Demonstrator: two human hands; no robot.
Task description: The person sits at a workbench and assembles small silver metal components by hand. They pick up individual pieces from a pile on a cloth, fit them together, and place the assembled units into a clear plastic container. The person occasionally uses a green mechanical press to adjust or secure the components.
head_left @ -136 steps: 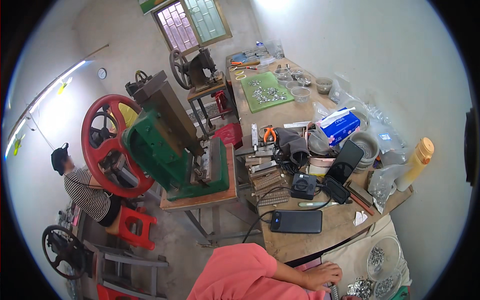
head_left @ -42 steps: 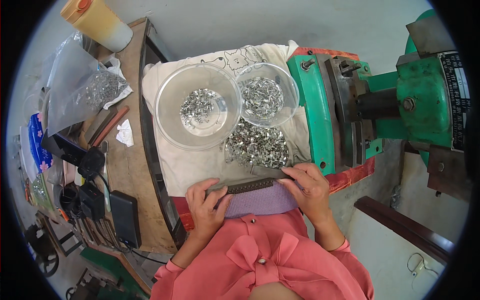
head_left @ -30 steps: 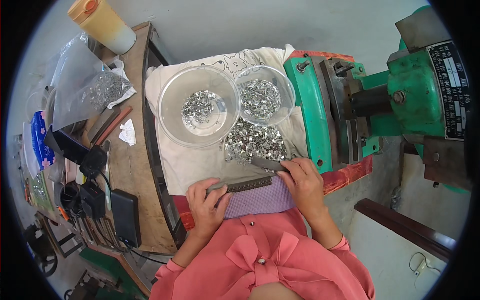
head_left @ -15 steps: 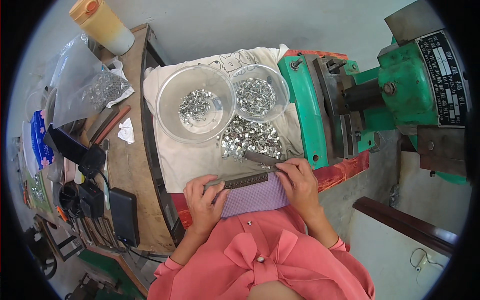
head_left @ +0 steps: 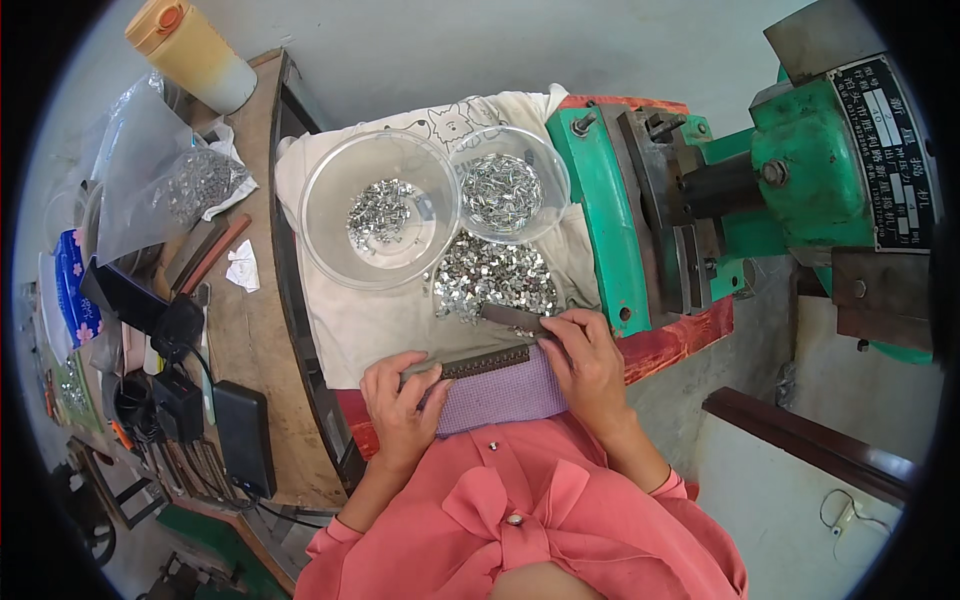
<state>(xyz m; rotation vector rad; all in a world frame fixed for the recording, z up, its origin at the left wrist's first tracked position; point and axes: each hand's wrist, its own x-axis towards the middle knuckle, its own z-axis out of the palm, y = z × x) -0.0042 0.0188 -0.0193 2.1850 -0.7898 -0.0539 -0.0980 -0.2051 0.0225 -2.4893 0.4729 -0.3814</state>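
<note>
Left hand [head_left: 402, 403] could cross cloth [head_left: 350, 335] until large tub [head_left: 327, 225] blocks

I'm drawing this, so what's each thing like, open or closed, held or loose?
Notched strip: held in left hand
Flat bar: held in right hand
Metal pile: loose on cloth
Large tub: open, partly filled
Small tub: open, partly filled
Yellow bottle: capped

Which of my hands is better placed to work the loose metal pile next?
Probably your right hand: it grips a flat dark bar whose tip is at the pile's near edge. Your left hand is farther off, holding the toothed strip.
</note>
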